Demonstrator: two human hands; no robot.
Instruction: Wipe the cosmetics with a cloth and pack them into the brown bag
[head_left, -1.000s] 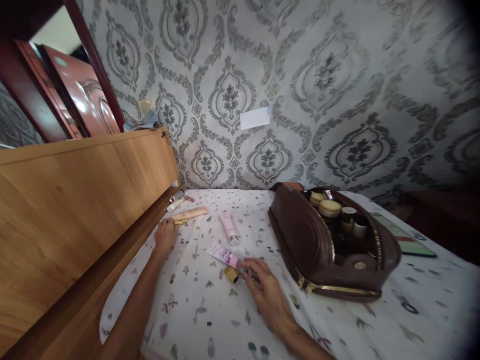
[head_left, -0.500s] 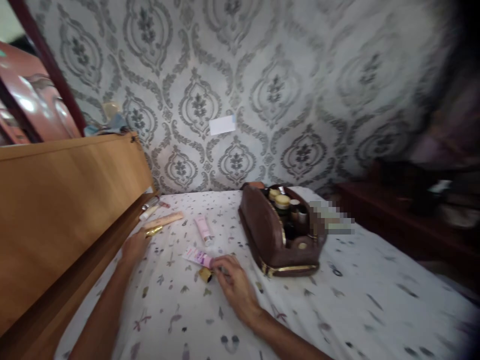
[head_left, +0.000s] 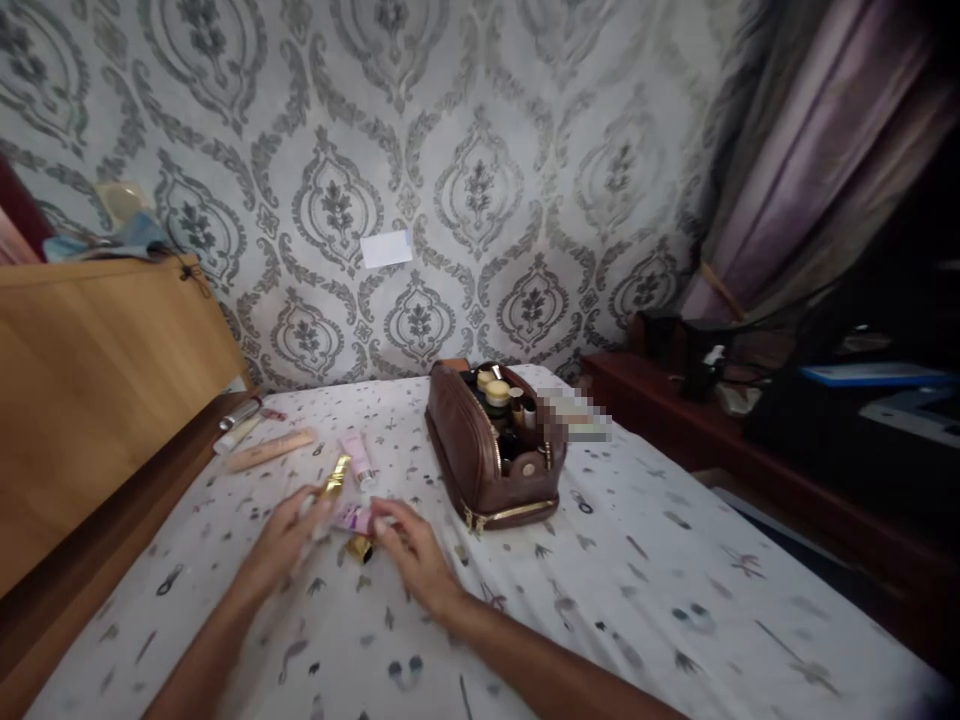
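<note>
My left hand (head_left: pixel 281 540), blurred a little, has its fingers closed round a shiny gold tube (head_left: pixel 337 475) that points up and away. Close beside it, my right hand (head_left: pixel 412 555) pinches the end of a pink-and-purple squeeze tube (head_left: pixel 354 518), partly covered by my left fingers. Just below that tube lies a small gold cap (head_left: pixel 360 548) on the sheet. A pale pink squeeze tube (head_left: pixel 358 460) rests behind the gold one.
An open brown leather cosmetic bag (head_left: pixel 457 440), filled with jars and bottles, stands right of my hands. A long peach tube (head_left: pixel 270 450) and several slim tubes (head_left: pixel 240 425) lie by the wooden board (head_left: pixel 112 380) at left. The patterned sheet (head_left: pixel 585 620) lies underneath.
My left hand has come in from the left edge, bringing the gold tube beside my right hand. The view has turned to the right. My right hand stays at the pink-and-purple squeeze tube.
</note>
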